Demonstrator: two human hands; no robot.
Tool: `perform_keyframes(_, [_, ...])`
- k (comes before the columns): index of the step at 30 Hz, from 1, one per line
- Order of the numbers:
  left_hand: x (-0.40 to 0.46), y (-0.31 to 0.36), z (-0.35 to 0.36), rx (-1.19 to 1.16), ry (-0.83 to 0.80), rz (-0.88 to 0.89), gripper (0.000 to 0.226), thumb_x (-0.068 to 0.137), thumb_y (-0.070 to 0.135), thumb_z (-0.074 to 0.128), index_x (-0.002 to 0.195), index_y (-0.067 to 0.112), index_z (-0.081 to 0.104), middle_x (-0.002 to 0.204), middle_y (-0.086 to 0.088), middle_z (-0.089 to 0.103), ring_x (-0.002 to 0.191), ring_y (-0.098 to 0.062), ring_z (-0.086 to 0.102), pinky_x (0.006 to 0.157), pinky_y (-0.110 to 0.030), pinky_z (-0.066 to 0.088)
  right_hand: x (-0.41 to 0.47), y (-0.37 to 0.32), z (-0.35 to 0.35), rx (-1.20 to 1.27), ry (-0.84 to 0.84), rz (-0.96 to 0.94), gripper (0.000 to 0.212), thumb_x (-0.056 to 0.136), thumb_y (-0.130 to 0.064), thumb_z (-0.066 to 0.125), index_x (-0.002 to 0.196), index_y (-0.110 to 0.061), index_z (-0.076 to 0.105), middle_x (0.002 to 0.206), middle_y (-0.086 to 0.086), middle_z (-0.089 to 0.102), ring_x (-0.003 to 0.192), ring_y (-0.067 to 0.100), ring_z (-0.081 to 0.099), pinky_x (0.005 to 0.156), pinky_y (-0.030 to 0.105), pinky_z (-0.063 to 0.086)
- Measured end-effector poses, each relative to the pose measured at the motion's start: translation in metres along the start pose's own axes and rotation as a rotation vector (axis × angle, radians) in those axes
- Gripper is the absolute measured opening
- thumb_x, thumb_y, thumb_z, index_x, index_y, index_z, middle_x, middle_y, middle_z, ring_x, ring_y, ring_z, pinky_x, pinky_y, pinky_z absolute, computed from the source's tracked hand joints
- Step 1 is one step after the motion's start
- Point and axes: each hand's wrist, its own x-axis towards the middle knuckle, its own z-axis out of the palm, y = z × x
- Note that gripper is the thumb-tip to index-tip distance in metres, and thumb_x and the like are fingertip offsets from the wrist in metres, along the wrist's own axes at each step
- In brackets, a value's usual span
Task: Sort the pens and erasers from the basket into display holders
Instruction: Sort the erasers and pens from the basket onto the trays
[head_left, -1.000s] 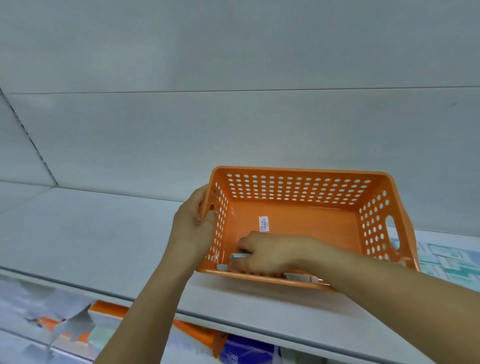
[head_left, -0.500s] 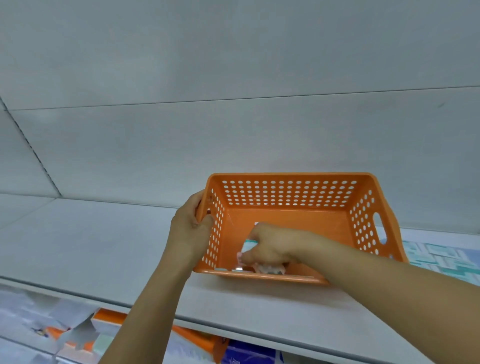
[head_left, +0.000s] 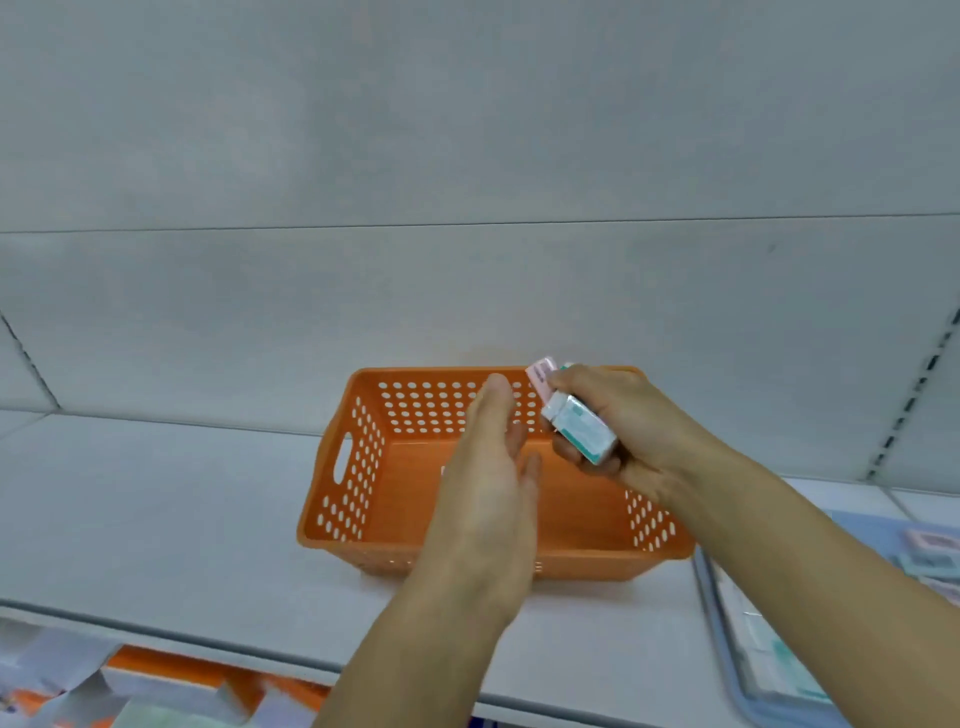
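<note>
While the right hand (head_left: 618, 421) grips a small stack of erasers (head_left: 576, 421) above the basket (head_left: 358, 467) and the left hand (head_left: 493, 467) hangs open, square the stack before carrying it right to the tray (head_left: 727, 649).

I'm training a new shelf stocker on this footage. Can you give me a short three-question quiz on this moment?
1. True or false: the right hand holds small packaged erasers above the orange basket.
2. What is the left hand doing? A) gripping the basket's rim B) open, holding nothing C) holding a pen
3. Fill in: the basket stands on a white ____.

Key: 1 true; 2 B; 3 shelf.
</note>
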Motion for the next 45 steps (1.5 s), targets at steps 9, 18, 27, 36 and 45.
perform_keyframes(9, [-0.011, -0.053, 0.094, -0.455, -0.194, -0.364, 0.047, 0.102, 0.038, 0.038, 0.116, 0.002, 0.064, 0.111, -0.014, 0.070, 0.114, -0.024, 0.063, 0.102, -0.037, 0.046, -0.052, -0.006, -0.068, -0.216, 0.412, -0.457, 0.014, 0.089, -0.028, 0.068, 0.091, -0.014, 0.067, 0.071, 0.005, 0.067, 0.062, 0.010, 0.062, 0.059, 0.026, 0.052])
perform_keyframes(18, [-0.014, -0.124, 0.124, -0.371, -0.199, -0.450, 0.027, 0.099, 0.005, 0.046, 0.119, -0.011, 0.056, 0.106, -0.021, 0.063, 0.096, -0.028, 0.061, 0.101, -0.037, 0.048, -0.082, 0.004, -0.155, 0.161, 0.473, -0.274, 0.006, 0.091, -0.010, 0.058, 0.094, -0.006, 0.061, 0.074, 0.008, 0.069, 0.048, 0.011, 0.048, 0.041, 0.021, 0.036])
perform_keyframes(27, [-0.013, -0.155, 0.125, 0.366, -0.310, -0.174, 0.016, 0.102, 0.018, 0.045, 0.106, 0.010, 0.058, 0.091, -0.004, 0.075, 0.051, -0.013, 0.056, 0.045, -0.023, 0.040, -0.120, 0.030, -0.241, -0.072, 0.503, -0.099, 0.020, 0.090, -0.021, 0.063, 0.082, -0.003, 0.061, 0.066, 0.008, 0.066, 0.039, 0.013, 0.027, 0.038, 0.018, 0.018])
perform_keyframes(36, [-0.007, -0.191, 0.173, 0.843, -0.576, -0.105, 0.018, 0.101, 0.015, 0.038, 0.114, 0.017, 0.050, 0.101, -0.003, 0.069, 0.059, -0.013, 0.054, 0.050, -0.024, 0.039, -0.152, 0.052, -0.295, -0.570, 0.393, 0.197, 0.027, 0.088, -0.024, 0.069, 0.070, -0.007, 0.059, 0.053, 0.004, 0.063, 0.040, 0.011, 0.049, 0.041, 0.020, 0.038])
perform_keyframes(45, [-0.010, -0.204, 0.180, 0.591, -0.502, -0.311, 0.010, 0.093, 0.000, 0.047, 0.099, 0.006, 0.053, 0.085, -0.010, 0.066, 0.068, -0.016, 0.059, 0.052, -0.022, 0.048, -0.154, 0.061, -0.309, -0.036, 0.408, 0.085, 0.036, 0.103, -0.026, 0.035, 0.108, -0.006, 0.064, 0.068, 0.010, 0.055, 0.042, 0.013, 0.036, 0.039, 0.020, 0.025])
